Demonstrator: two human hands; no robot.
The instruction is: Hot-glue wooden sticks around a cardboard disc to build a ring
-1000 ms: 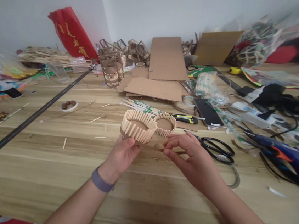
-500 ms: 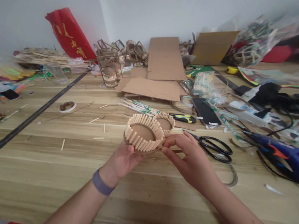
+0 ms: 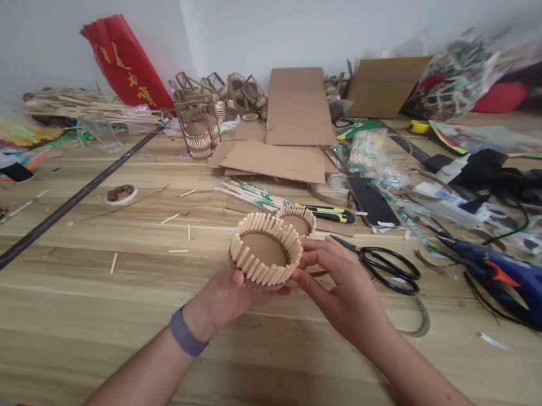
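Observation:
My left hand point(image 3: 224, 301) holds up a small round basket point(image 3: 263, 276) from below, its thumb on the near side. Short pale wooden sticks ring the basket's cardboard base like a fence. At its right side, the thumb and fingers of my right hand point(image 3: 335, 277) close on a thin brown strip point(image 3: 320, 273) against the wall. Where the strip meets the basket is hidden by the fingers. Just behind stands a second stick-walled basket point(image 3: 298, 219) on the table. Black-handled scissors point(image 3: 390, 267) lie right of my right hand.
A blue glue gun point(image 3: 509, 280) lies at the right, near a dark phone point(image 3: 375, 202). Behind the baskets are a utility knife point(image 3: 332, 214) and cardboard sheets point(image 3: 275, 159). A long dark bar point(image 3: 55, 225) crosses the left side. Loose sticks point(image 3: 113, 263) are scattered about.
The held basket has moved slightly right and down and has tilted to a more level pose. My right fingers have shifted a little along its right side.

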